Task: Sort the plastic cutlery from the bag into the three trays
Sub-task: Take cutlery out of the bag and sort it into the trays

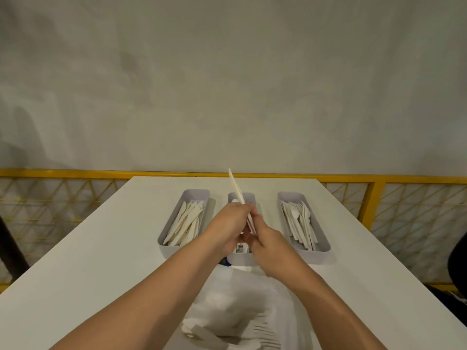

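Your left hand (231, 222) and right hand (267, 238) both pinch one slim, smooth white plastic cutlery piece (236, 186), tilted over the middle grey tray (250, 197).

No text, label or number reads anywhere (all plain surfaces).

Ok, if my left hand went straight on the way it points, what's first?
Probably the middle tray; the left hand, gripping a cutlery piece, may pass above it, depth unclear.
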Tool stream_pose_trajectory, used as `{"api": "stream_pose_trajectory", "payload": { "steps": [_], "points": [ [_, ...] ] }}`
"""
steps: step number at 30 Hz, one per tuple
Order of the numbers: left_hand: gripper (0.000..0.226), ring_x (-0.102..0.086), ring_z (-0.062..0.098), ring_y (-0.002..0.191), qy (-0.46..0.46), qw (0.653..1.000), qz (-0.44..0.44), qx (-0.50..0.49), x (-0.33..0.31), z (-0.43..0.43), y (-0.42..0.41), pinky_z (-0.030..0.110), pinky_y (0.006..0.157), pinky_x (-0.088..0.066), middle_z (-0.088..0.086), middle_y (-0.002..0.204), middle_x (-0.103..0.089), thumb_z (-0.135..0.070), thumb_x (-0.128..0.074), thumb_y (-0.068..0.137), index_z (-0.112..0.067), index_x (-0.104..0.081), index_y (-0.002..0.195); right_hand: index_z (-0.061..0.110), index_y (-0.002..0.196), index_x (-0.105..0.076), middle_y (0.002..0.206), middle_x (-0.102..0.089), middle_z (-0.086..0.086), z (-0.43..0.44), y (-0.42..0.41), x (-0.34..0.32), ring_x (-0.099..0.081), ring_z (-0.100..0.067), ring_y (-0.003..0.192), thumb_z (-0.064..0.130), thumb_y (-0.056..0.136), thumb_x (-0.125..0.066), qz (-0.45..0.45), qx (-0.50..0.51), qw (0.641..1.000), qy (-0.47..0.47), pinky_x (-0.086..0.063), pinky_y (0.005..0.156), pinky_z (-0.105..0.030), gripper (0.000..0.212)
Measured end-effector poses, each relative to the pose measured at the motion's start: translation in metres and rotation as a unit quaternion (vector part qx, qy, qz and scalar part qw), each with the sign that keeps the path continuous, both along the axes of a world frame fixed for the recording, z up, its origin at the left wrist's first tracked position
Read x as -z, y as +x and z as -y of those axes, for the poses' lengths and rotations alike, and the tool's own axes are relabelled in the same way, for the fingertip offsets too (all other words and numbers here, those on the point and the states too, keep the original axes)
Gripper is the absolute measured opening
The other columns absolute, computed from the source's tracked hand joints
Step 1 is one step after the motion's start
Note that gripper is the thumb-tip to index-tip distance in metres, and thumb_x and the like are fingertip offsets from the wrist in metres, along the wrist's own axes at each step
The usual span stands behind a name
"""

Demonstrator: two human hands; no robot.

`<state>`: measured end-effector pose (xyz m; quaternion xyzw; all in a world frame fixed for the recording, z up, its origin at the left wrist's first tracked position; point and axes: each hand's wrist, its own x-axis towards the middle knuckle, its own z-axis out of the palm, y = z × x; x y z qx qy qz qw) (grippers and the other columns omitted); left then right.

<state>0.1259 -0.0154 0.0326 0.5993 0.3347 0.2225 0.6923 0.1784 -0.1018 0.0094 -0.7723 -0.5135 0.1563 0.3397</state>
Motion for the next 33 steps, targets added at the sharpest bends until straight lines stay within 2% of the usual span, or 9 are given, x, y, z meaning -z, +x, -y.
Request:
{"api": "stream_pose_trajectory", "payload": {
  "steps": [3, 7, 10, 12, 16, 21, 24, 28, 33],
  "points": [
    [0.023, -0.052, 0.017, 0.062, 0.029, 0.999, 0.004, -0.043, -0.003, -0.026, -0.014, 0.026, 0.054, -0.043, 0.005, 0.072, -0.055, -0.021, -0.041, 0.099, -0.009, -0.054, 0.085, 0.025, 0.142, -0.027, 0.080, -0.053, 0.005, 0.001, -0.009, -0.001, -0.052, -0.009, 0.063, 0.027, 0.099, -0.039, -0.036, -0.030, 0.999, -0.020, -0.047, 0.052, -0.022, 0.044],
    [0.014, -0.039, 0.015, 0.054, 0.139, 0.977, -0.121, -0.107, 0.001, -0.081, -0.031, 0.022, 0.044, -0.034, 0.007, 0.069, -0.046, -0.010, -0.041, 0.097, -0.005, -0.054, 0.099, 0.022, 0.132, -0.040, 0.082, -0.051, -0.002, 0.000, -0.012, -0.002, -0.055, -0.018, 0.075, 0.028, 0.096, -0.047, -0.036, -0.052, 0.997, -0.049, -0.049, 0.068, -0.035, 0.037],
    [0.036, -0.040, 0.014, 0.055, 0.235, 0.928, -0.272, -0.094, 0.014, -0.107, -0.039, 0.019, 0.042, -0.033, 0.019, 0.097, -0.060, 0.001, -0.035, 0.095, 0.002, -0.046, 0.130, 0.022, 0.128, -0.047, 0.086, -0.052, -0.003, -0.002, -0.017, -0.002, -0.057, -0.015, 0.075, 0.028, 0.095, -0.051, -0.043, -0.089, 0.992, -0.078, -0.051, 0.067, -0.030, 0.034],
    [0.043, -0.046, 0.015, 0.062, 0.278, 0.899, -0.328, -0.086, 0.026, -0.113, -0.041, 0.021, 0.051, -0.038, 0.016, 0.101, -0.059, 0.001, -0.033, 0.095, 0.001, -0.038, 0.137, 0.022, 0.124, -0.051, 0.086, -0.053, -0.002, -0.004, -0.021, -0.002, -0.060, -0.014, 0.077, 0.027, 0.094, -0.052, -0.033, -0.120, 0.987, -0.100, -0.054, 0.072, -0.032, 0.031],
    [0.036, -0.053, 0.032, 0.116, 0.357, 0.837, -0.411, -0.053, 0.044, -0.118, -0.037, 0.032, 0.091, -0.045, 0.021, 0.127, -0.053, -0.008, -0.035, 0.097, 0.005, -0.045, 0.129, 0.021, 0.118, -0.057, 0.080, -0.055, 0.004, -0.006, -0.027, 0.000, -0.061, -0.015, 0.079, 0.027, 0.092, -0.056, -0.008, -0.173, 0.973, -0.153, -0.054, 0.078, -0.035, 0.027],
    [0.046, -0.044, 0.034, 0.124, 0.380, 0.809, -0.447, -0.034, 0.050, -0.110, -0.038, 0.035, 0.098, -0.041, 0.021, 0.136, -0.040, -0.013, -0.053, 0.089, 0.002, -0.042, 0.131, 0.020, 0.112, -0.062, 0.084, -0.059, 0.003, -0.005, -0.027, 0.006, -0.061, -0.019, 0.081, 0.027, 0.089, -0.061, 0.014, -0.201, 0.957, -0.210, -0.055, 0.081, -0.039, 0.024],
    [0.048, -0.032, 0.032, 0.129, 0.416, 0.815, -0.399, -0.052, 0.044, -0.101, -0.042, 0.037, 0.102, -0.036, 0.016, 0.140, -0.031, -0.016, -0.053, 0.090, -0.007, -0.040, 0.135, 0.017, 0.111, -0.064, 0.078, -0.057, 0.006, -0.006, -0.028, 0.011, -0.057, -0.012, 0.070, 0.025, 0.088, -0.063, 0.009, -0.214, 0.948, -0.234, -0.053, 0.074, -0.031, 0.024],
    [0.018, -0.046, 0.027, 0.115, 0.424, 0.861, -0.280, -0.010, 0.033, -0.076, -0.062, 0.030, 0.090, -0.041, 0.009, 0.131, -0.038, -0.014, -0.056, 0.089, -0.018, -0.060, 0.107, 0.020, 0.107, -0.065, 0.076, -0.052, 0.011, -0.006, -0.031, 0.014, -0.052, -0.009, 0.070, 0.028, 0.086, -0.065, 0.033, -0.239, 0.932, -0.271, -0.047, 0.072, -0.027, 0.022],
    [0.005, -0.050, 0.020, 0.101, 0.396, 0.860, -0.283, 0.154, 0.023, -0.043, -0.100, 0.026, 0.079, -0.041, 0.001, 0.110, -0.039, -0.016, -0.059, 0.089, -0.021, -0.061, 0.089, 0.022, 0.109, -0.063, 0.096, -0.054, 0.005, -0.007, -0.037, 0.020, -0.055, -0.017, 0.091, 0.030, 0.080, -0.071, 0.068, -0.259, 0.925, -0.268, -0.048, 0.088, -0.035, 0.031]
  ]
}}
